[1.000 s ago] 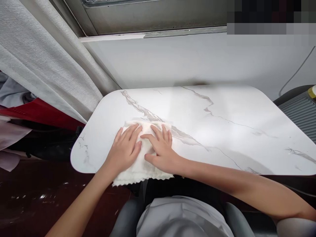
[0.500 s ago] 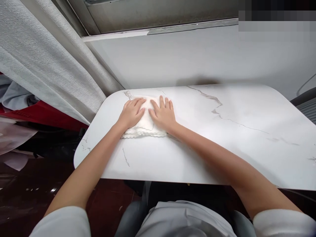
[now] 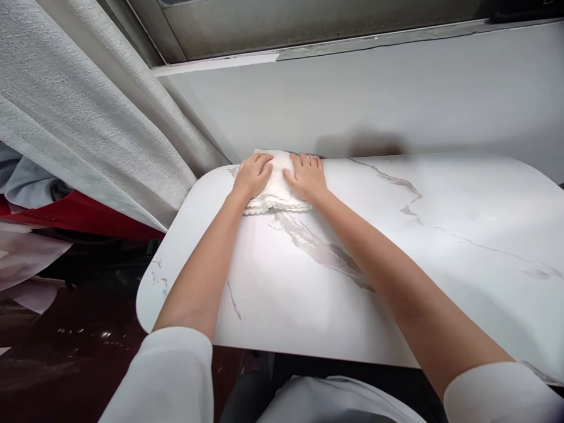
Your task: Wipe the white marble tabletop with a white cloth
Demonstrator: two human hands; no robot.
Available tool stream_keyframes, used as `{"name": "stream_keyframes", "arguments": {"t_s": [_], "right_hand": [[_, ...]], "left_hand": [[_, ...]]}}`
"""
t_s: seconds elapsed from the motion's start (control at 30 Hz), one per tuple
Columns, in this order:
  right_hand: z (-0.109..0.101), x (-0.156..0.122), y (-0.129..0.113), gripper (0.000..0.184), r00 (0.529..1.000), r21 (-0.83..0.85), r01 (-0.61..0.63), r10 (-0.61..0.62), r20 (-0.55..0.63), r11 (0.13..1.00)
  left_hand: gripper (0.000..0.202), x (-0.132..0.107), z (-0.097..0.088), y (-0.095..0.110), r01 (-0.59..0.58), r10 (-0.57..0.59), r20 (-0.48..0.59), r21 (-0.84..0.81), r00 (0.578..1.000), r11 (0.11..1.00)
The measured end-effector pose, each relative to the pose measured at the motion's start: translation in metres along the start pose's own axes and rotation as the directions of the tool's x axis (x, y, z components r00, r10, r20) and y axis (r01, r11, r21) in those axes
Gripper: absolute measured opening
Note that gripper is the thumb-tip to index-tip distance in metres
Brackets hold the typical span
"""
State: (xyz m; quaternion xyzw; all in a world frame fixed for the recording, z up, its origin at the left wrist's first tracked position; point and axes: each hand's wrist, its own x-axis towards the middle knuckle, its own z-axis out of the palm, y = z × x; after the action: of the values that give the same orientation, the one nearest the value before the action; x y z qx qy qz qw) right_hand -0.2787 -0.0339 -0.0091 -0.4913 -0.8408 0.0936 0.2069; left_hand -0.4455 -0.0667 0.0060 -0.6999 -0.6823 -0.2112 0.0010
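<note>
A folded white cloth [image 3: 278, 187] with a ruffled near edge lies at the far edge of the white marble-patterned table [image 3: 282, 305]. On its left side rests my left hand [image 3: 252, 176], palm down, thumb apart from the fingers. My right hand [image 3: 308, 176] lies flat on the cloth's right side, fingers pointing away from me and thumb out toward the middle. Both hands press on the cloth from above, and neither is wrapped round it. The undersides of the hands are hidden.
Behind the table stands a pale wall panel [image 3: 352, 100] under a metal window frame [image 3: 308, 26]. A grey curtain [image 3: 101, 106] hangs at the left. Below it are a red fabric item [image 3: 101, 214] and a dark, shiny floor [image 3: 79, 352].
Both hands have slid the cloth away from me, up to the table's far edge. A grey-brown marble vein now shows where the cloth lay. The view has shifted slightly.
</note>
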Motion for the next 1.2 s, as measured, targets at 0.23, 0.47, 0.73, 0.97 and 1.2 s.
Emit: {"name": "stream_keyframes", "arguments": {"t_s": [0.23, 0.47, 0.73, 0.97, 1.2], "right_hand": [[0.005, 0.018, -0.006, 0.054, 1.000, -0.005, 0.004, -0.004, 0.020, 1.000], [0.016, 0.027, -0.023, 0.054, 1.000, -0.031, -0.016, 0.016, 0.009, 0.999], [0.038, 0.037, -0.069, 0.057, 0.999, -0.009, 0.045, -0.045, 0.014, 0.999], [0.052, 0.033, -0.111, 0.063, 0.996, 0.043, 0.091, -0.092, 0.021, 0.995], [0.054, 0.020, -0.127, 0.064, 0.993, 0.063, 0.109, -0.111, 0.038, 0.992]], "left_hand": [[0.045, 0.011, 0.002, -0.009, 0.188, -0.187, -0.030, 0.033, 0.982, 0.982], [0.048, 0.022, -0.003, -0.038, 0.165, -0.165, 0.046, -0.009, 0.985, 0.986], [0.050, 0.008, -0.021, -0.095, 0.146, -0.149, 0.053, 0.061, 0.987, 0.987], [0.052, -0.017, -0.044, -0.128, 0.234, -0.238, 0.038, 0.085, 0.971, 0.969], [0.052, -0.034, -0.050, -0.136, 0.242, -0.248, 0.033, 0.129, 0.968, 0.962]]}}
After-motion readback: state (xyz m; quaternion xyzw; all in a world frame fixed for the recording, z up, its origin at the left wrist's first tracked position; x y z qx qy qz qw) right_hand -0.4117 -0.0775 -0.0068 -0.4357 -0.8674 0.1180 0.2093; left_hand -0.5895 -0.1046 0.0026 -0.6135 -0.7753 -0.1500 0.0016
